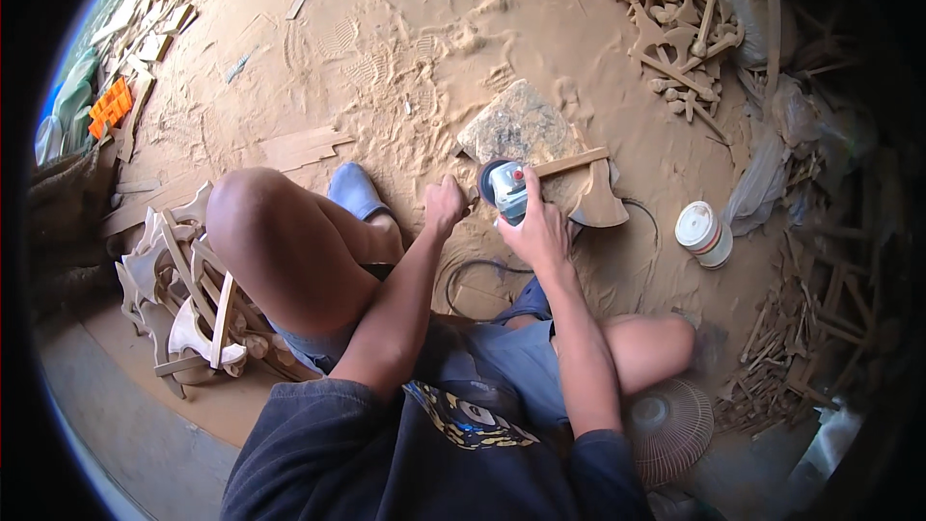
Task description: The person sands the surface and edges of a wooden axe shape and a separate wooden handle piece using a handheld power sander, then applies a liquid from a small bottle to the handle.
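Right hand (542, 232) wrapped around the silver-headed power grinder (505, 185) with the round dark disc (485, 182), frame centre; my left hand (446, 204), just beside, is closed, on what I can't tell. I'd press lightly, knuckles well clear.

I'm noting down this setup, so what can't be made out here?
In the head view:
Whether the left hand holds anything: its fist hides that.
Grip of the grinder: mostly covered by the right hand.
Far end, upper-right wood pile: cut off by the top edge.
Contents of the white tub: hidden by its lid.
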Demonstrator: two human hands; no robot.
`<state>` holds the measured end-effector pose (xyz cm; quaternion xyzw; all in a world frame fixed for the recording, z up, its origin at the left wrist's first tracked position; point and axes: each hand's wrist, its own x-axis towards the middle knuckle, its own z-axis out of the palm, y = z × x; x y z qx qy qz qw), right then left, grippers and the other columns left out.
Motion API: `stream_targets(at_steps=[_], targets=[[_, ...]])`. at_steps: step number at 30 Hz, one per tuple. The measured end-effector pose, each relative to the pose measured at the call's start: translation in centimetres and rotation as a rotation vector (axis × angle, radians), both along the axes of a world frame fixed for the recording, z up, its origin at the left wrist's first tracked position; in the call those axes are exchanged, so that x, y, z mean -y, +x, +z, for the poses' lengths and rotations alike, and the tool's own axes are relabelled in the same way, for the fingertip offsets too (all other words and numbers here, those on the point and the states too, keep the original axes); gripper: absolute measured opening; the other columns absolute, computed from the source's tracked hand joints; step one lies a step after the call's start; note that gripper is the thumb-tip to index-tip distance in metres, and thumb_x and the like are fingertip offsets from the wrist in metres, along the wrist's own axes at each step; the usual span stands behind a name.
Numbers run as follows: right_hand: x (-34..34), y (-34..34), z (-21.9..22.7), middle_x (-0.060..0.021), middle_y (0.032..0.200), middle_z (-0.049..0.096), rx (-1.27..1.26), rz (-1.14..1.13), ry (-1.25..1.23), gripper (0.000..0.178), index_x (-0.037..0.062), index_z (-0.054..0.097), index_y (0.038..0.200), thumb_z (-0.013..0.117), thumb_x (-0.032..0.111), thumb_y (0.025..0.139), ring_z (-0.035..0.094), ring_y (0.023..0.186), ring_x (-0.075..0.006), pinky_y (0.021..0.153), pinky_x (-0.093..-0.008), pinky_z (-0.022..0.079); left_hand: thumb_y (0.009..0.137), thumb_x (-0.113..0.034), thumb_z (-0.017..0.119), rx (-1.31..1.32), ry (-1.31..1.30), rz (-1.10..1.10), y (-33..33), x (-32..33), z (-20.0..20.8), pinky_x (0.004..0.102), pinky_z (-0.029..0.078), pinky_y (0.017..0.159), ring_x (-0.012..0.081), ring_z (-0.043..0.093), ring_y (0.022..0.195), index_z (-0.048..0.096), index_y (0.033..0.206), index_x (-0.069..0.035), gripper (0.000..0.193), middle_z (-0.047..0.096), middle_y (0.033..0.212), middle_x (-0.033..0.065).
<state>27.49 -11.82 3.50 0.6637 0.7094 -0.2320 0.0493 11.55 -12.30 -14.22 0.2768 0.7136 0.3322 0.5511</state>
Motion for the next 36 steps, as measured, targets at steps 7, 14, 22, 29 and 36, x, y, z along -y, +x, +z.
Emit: stream_targets(at_steps=[7, 14, 22, 29, 36], targets=[[0.2, -2.0, -1.0, -0.0310, 0.098, 0.074, 0.015, 0.015, 0.037, 0.095, 0.0204, 0.028, 0.164, 0.078, 0.034, 0.085, 0.072, 0.094, -0.0512, 0.085, -0.0626, 0.055, 0.096, -0.042, 0.050, -0.064, -0.064, 0.131, -2.9, -0.1, 1.3, 0.0458, 0.056, 0.065, 0.0303, 0.068, 0.056, 0.069, 0.065, 0.008, 0.061, 0.066, 0.058, 0.0205], [-3.4, 0.8, -0.7, -0.0299, 0.104, 0.075, 0.081, -0.181, 0.080, 0.094, 0.0222, 0.028, 0.163, 0.079, 0.033, 0.085, 0.072, 0.101, -0.0499, 0.089, -0.0608, 0.057, 0.095, -0.038, 0.049, -0.019, -0.122, 0.127, -5.1, -0.5, 0.9, 0.0403, 0.049, 0.053, 0.0249, 0.060, 0.047, 0.071, 0.066, 0.005, 0.057, 0.063, 0.055, 0.0154], [-4.1, 3.0, -1.4, -0.0308, 0.101, 0.074, -0.031, -0.159, 0.064, 0.093, 0.0252, 0.031, 0.160, 0.079, 0.036, 0.082, 0.071, 0.097, -0.0529, 0.086, -0.0624, 0.055, 0.096, -0.037, 0.049, -0.011, -0.136, 0.074, -4.4, -1.6, 1.4, 0.0397, 0.048, 0.050, 0.0234, 0.058, 0.045, 0.070, 0.067, 0.005, 0.055, 0.063, 0.056, 0.0149], [-3.6, 0.2, 0.2, -0.0319, 0.102, 0.073, -0.071, -0.071, -0.022, 0.095, 0.0265, 0.029, 0.162, 0.080, 0.034, 0.082, 0.070, 0.100, -0.0536, 0.088, -0.0629, 0.054, 0.097, -0.034, 0.052, 0.042, -0.109, 0.120, -5.6, -0.9, 3.7, 0.0398, 0.044, 0.044, 0.0226, 0.055, 0.042, 0.067, 0.065, 0.004, 0.052, 0.060, 0.055, 0.0130], [-8.0, 5.7, -0.4, -0.0289, 0.119, 0.072, 0.051, -0.277, 0.037, 0.092, 0.0241, 0.030, 0.163, 0.079, 0.034, 0.084, 0.068, 0.115, -0.0494, 0.100, -0.0602, 0.052, 0.095, -0.035, 0.053, -0.047, -0.171, 0.079, -5.8, -1.1, 6.4, 0.0401, 0.046, 0.046, 0.0228, 0.059, 0.045, 0.068, 0.066, 0.008, 0.054, 0.061, 0.055, 0.0139]])
